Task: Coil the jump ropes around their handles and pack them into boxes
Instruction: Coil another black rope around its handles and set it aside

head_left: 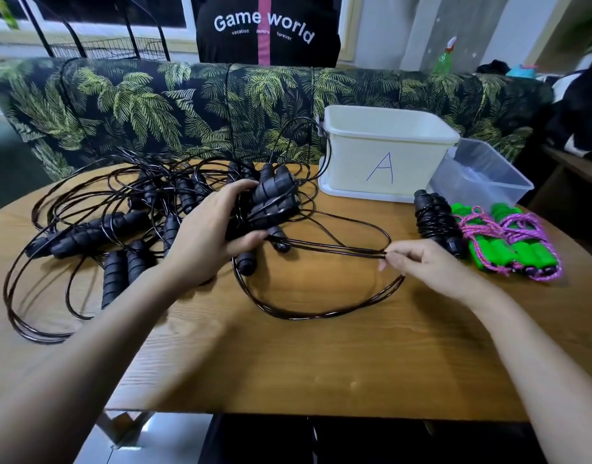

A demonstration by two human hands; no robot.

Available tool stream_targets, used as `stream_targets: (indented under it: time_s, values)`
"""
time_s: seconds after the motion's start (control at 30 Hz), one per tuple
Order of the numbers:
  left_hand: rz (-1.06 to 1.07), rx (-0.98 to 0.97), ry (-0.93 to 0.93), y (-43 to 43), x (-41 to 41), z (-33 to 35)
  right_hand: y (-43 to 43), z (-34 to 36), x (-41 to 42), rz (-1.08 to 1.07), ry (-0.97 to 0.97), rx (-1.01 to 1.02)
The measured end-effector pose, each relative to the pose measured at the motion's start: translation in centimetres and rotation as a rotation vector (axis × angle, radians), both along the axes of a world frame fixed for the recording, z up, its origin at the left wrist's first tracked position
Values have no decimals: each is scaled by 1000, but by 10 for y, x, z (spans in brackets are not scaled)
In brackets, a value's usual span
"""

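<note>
Far to the left of the white box marked A (385, 155), a tangle of black jump ropes (97, 229) lay spread over the desk (288, 363). Their cords looped loose and several handle pairs were unwound, so most of the work looked undone. Just left of the box's front corner, the left hand (214, 229) gripped a pair of black handles (274, 195), fingers and thumb curled round them, with what seemed a few turns of cord already on them. From there a black cord (338, 250) ran rightward, in front of the box, to the right hand (418, 262), which pinched it between thumb and fingertips. The rest of that cord lay in a wide loose loop (321, 316) on the desk farther in front of the box, so this rope seemed early in its winding. Right of the box's front, one black rope (437, 222) lay fully coiled round its handles. Just beyond it, two green-handled ropes (508, 246) wrapped in pink cord looked finished too, all on the desk and not packed. Just beside the box's right side sat a clear box (482, 175). Whether either box held anything could not be told, so packing, in my judgement, had hardly begun.
</note>
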State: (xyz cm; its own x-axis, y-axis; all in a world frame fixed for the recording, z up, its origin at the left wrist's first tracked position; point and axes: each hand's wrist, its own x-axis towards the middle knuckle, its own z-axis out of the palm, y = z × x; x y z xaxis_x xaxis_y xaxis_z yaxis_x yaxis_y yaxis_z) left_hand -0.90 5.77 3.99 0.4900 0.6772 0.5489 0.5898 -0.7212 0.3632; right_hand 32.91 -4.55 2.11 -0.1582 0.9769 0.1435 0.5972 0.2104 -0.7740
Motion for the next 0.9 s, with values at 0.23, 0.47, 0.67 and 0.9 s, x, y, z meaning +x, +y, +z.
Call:
stream_targets:
  time_s: [0.23, 0.47, 0.67, 0.9]
  values:
    - [-348, 247, 291, -39, 21, 21, 58, 21, -21, -258, -308, 35]
    - [-26, 372, 511, -52, 48, -3, 48, 77, -89, -377, -338, 337]
    - [214, 236, 404, -39, 42, 0, -12, 49, -103, -350, -436, 544]
    - [241, 174, 204, -32, 37, 5, -42, -13, -99, -130, -644, 748]
